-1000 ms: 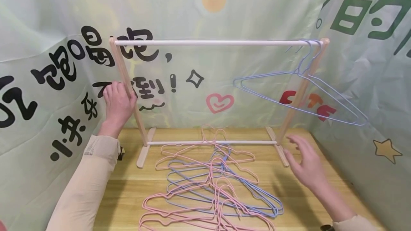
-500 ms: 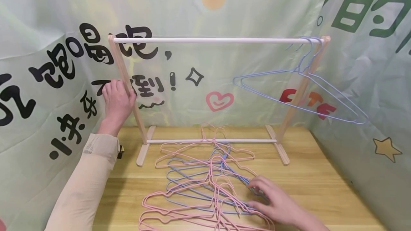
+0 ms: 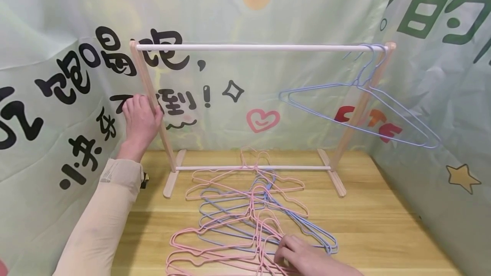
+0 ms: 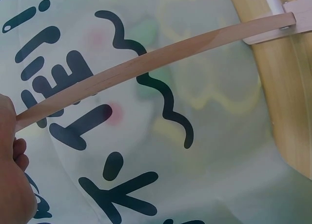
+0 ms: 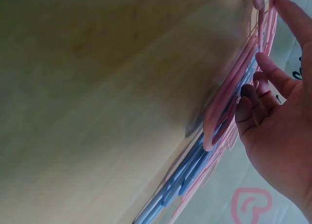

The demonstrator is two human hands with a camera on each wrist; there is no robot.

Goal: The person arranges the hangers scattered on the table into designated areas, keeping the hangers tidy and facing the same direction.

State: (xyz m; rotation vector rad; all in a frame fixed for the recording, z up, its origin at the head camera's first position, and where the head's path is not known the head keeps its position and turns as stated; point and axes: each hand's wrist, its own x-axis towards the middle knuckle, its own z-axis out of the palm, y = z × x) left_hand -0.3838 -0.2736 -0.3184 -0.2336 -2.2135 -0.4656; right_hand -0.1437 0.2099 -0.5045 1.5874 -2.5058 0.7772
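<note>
My left hand [image 3: 141, 118] grips the left wooden upright [image 3: 147, 78] of a hanger rack. In the left wrist view, the fingers of that hand [image 4: 12, 160] bend at the end of the wooden upright [image 4: 146, 65]. My right hand [image 3: 303, 254] reaches low over the front pink hangers [image 3: 218, 248], fingers bent down at their wires. The right wrist view shows the thumb and forefinger of this hand [image 5: 278, 107] spread apart beside the pink wire [image 5: 229, 92]. Under and behind the pink ones lie several blue hangers [image 3: 318, 235].
Two blue hangers [image 3: 322, 86] hang at the right end of the rack's white top rod [image 3: 245, 47]. More pink hangers [image 3: 199, 185] lie across the lower rod [image 3: 299, 168]. Printed cloth [image 3: 215, 7] encloses the wooden table [image 3: 383, 225] at the back and sides.
My right hand has come from beside the rack's right foot, leftward and toward me, past the blue hangers to the front pink hangers. The left hand keeps its hold on the upright.
</note>
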